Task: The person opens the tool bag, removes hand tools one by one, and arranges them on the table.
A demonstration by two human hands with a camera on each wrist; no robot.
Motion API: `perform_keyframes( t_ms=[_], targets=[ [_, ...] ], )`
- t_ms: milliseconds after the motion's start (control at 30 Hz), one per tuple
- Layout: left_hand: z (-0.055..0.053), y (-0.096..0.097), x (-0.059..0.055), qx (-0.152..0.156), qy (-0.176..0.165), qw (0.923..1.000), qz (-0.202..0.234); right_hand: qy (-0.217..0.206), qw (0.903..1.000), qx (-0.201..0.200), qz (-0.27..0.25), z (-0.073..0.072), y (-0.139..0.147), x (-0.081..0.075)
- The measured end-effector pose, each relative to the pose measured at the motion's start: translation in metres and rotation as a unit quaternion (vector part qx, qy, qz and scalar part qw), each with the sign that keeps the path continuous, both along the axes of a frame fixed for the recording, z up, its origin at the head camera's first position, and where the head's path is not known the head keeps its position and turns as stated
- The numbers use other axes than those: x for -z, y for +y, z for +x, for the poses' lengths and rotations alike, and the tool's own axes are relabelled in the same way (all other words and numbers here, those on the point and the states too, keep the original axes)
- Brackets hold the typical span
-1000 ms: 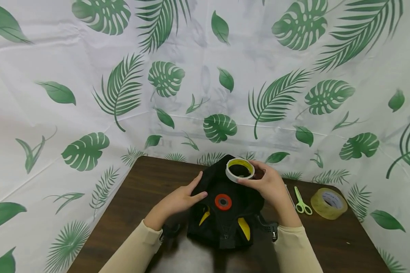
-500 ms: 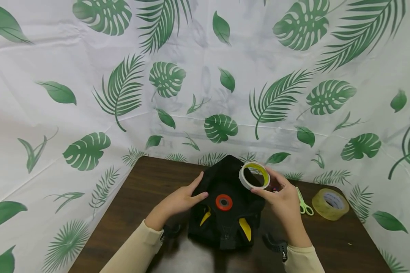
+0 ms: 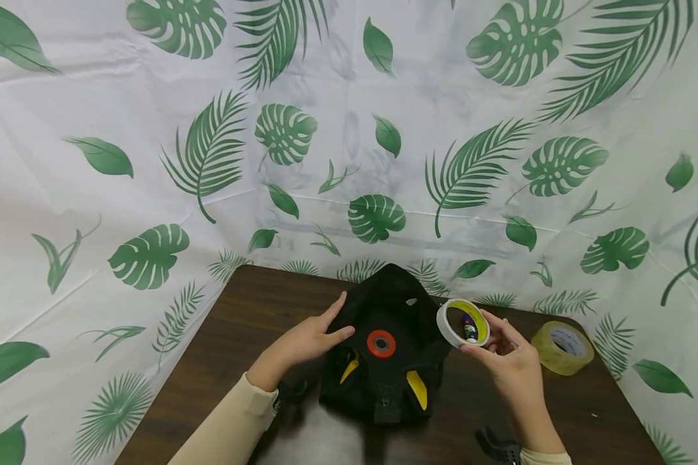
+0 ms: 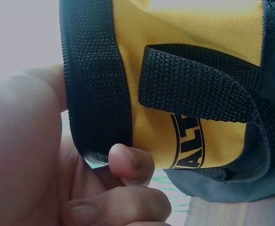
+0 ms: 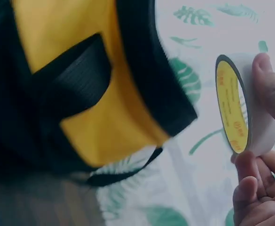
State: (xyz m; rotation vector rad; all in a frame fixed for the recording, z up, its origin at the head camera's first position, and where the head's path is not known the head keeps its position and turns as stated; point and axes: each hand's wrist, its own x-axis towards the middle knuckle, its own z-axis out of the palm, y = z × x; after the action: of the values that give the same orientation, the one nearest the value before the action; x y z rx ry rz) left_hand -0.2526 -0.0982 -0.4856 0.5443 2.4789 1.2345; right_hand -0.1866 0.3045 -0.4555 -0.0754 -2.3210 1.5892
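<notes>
A black and yellow tool bag (image 3: 392,290) stands on the table, its mouth facing up and an orange-red ring (image 3: 380,344) showing on its near side. My left hand (image 3: 299,347) grips the bag's left edge; in the left wrist view the fingers curl round its black rim (image 4: 97,84), beside a webbing loop (image 4: 193,82) on the yellow fabric. My right hand (image 3: 514,365) pinches a roll of white tape (image 3: 445,328) by its right side, thumb and fingers on the outer surface. The roll is in the air just right of the bag, its yellow core tilted into view.
A wide roll of clear packing tape (image 3: 558,352) lies at the table's right. Through the white roll a small dark blue and red item (image 3: 470,328) shows. A leaf-print sheet (image 3: 337,129) hangs behind the brown table (image 3: 267,290). Scissors are hidden behind my right hand.
My right hand has carried the white tape from over the bag to the right and downward. It now covers the green scissors. My left hand keeps its place on the bag.
</notes>
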Motion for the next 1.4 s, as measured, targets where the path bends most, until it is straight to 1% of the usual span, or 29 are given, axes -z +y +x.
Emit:
perform_keyframes(
  t_ms=[167, 333, 433, 533, 667, 833, 1033, 1167, 1400],
  targets=[
    [0.0, 0.001, 0.002, -0.001, 0.0, 1.0, -0.003, -0.052, 0.9984, 0.019, -0.009, 0.011, 0.022, 0.021],
    [-0.001, 0.0, 0.002, 0.002, 0.002, 1.0, -0.004, -0.098, 0.9928, 0.068, 0.014, 0.021, 0.045, 0.052],
    [-0.001, -0.001, 0.0, 0.003, 0.003, 1.0, -0.004, -0.122, 0.9871, 0.1, 0.027, 0.023, 0.054, 0.069],
    [-0.001, -0.001, -0.001, -0.002, 0.007, 1.0, -0.006, -0.137, 0.9835, 0.113, 0.032, 0.021, 0.057, 0.081],
    [0.0, 0.0, -0.001, -0.009, 0.006, 0.9999, -0.003, -0.143, 0.9819, 0.114, 0.048, 0.017, 0.057, 0.089],
    [0.002, 0.003, 0.001, -0.005, -0.006, 1.0, 0.0, -0.152, 0.9793, 0.118, 0.063, 0.019, 0.063, 0.095],
    [0.002, 0.007, 0.001, -0.008, -0.001, 1.0, -0.005, -0.165, 0.9756, 0.112, 0.092, 0.016, 0.074, 0.105],
    [0.002, 0.007, 0.001, -0.006, -0.002, 1.0, -0.004, -0.174, 0.9736, 0.109, 0.1, 0.014, 0.081, 0.109],
    [0.002, 0.006, 0.002, -0.006, 0.001, 1.0, -0.003, -0.203, 0.9662, 0.097, 0.126, 0.013, 0.087, 0.114]
  ],
)
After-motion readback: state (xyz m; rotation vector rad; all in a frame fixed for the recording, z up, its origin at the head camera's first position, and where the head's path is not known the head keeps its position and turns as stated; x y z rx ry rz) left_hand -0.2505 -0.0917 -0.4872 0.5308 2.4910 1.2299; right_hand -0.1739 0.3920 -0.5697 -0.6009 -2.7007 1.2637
